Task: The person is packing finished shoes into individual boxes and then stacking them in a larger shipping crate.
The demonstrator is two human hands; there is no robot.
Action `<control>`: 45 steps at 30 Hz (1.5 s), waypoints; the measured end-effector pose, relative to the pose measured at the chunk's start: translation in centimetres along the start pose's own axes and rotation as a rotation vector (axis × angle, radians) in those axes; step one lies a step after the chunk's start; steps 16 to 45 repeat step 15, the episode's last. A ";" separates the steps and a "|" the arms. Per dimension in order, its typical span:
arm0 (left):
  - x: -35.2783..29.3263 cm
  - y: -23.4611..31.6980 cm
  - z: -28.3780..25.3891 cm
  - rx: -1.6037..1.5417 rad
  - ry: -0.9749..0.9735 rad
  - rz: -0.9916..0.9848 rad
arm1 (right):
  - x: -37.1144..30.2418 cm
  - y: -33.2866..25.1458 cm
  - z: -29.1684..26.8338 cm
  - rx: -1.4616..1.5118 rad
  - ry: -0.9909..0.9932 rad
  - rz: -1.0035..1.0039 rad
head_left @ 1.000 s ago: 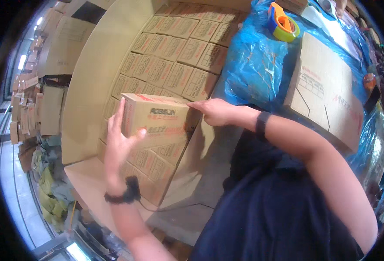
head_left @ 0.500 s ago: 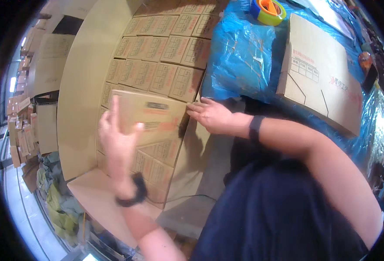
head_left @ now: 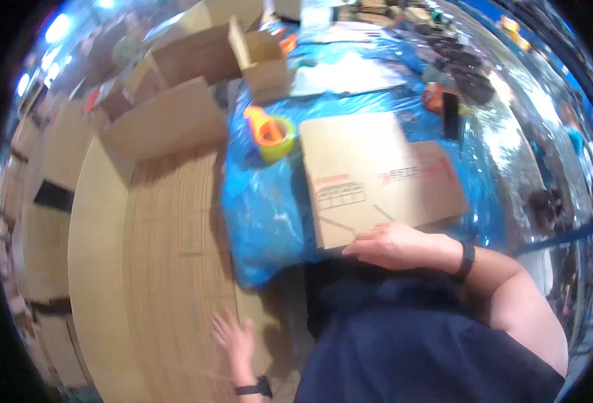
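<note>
Flattened cardboard cartons (head_left: pixel 360 161) with red and black print lie on a table covered in blue plastic. At their near edge my right hand (head_left: pixel 394 247) has its fingers closed together, apparently on the top carton's edge; the thumb is hidden. My left hand (head_left: pixel 234 339) is lower down, fingers spread with nothing in them, over the right side of a large open cardboard box (head_left: pixel 95 269). Rows of small brown cartons (head_left: pixel 168 269) fill that box, their tops blurred by motion. A black band circles each wrist.
Orange and yellow-green tape rolls (head_left: pixel 273 138) sit on the blue plastic sheeting (head_left: pixel 263 215). Beyond the large box's far end stand open cardboard boxes (head_left: pixel 195 57). White paper (head_left: pixel 350 75), a dark phone-like slab (head_left: pixel 451 115) and clear plastic wrap (head_left: pixel 511 134) lie farther off.
The view has swung up and right. My left hand has let go of the small carton and opened. My right hand has moved from beside that carton to the flattened cartons' near edge.
</note>
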State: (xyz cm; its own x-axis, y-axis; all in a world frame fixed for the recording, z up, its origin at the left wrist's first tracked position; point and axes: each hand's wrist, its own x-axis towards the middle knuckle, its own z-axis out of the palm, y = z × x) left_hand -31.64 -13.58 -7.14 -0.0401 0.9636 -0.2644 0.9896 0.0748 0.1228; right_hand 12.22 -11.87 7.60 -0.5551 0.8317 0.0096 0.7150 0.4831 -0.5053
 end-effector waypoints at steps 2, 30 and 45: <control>-0.2 1.4 1.5 0.060 -0.040 0.053 | -2.8 1.0 -1.9 -0.084 -0.009 0.075; -0.8 10.2 -1.3 -0.303 0.143 0.436 | -13.1 14.4 -8.0 -0.168 0.386 0.180; -0.8 10.2 -1.3 -0.303 0.143 0.436 | -13.1 14.4 -8.0 -0.168 0.386 0.180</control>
